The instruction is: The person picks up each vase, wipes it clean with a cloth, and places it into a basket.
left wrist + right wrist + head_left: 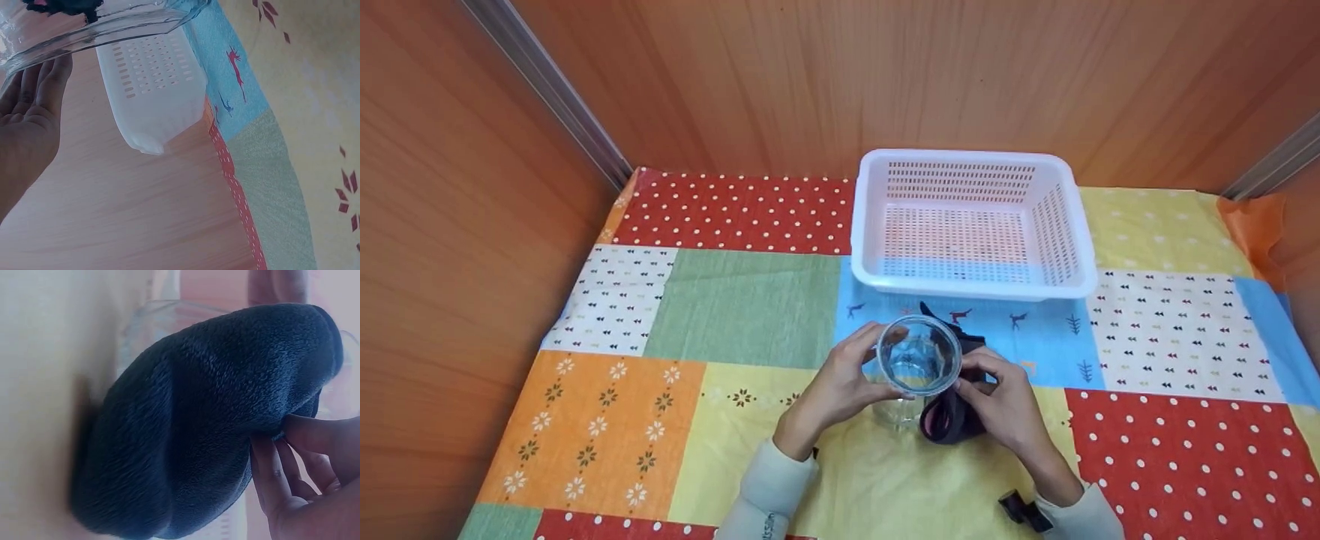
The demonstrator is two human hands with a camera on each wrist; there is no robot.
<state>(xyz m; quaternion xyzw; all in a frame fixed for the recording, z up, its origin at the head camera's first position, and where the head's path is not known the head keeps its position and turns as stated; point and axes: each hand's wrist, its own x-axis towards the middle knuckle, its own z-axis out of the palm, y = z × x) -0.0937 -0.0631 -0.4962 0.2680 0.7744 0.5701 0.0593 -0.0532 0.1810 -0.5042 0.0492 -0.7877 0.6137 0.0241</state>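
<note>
Stage of work: judged to be midway. Both articles in use are in hand, and neither has been set down. The glass jar (898, 411) is at the near side of the white basket (975, 291), outside it, with its mouth uncovered and facing up toward the head camera. Whether its base rests on the patchwork-covered tabletop (757, 322) cannot be told

Left hand (840, 379): fingers curled round the side of the jar, thumb opposed on the near side, close below the rim. The left wrist view confirms the fingers at the glass

Right hand (1001, 394): thumb and fingers pinching an edge of the dark cloth (185, 427), which has a plush surface and is folded over, with pink showing inside the fold. The cloth lies directly beside the jar; in the right wrist view it covers much of the glass. Actual contact between the two cannot be confirmed

Done, as far as shown: jar gripped, cloth taken up and brought alongside. Left, by judgement: any handling of cloth against glass to be finished, then both articles to be released. No finding is possible on the cleanliness of the glass
</note>
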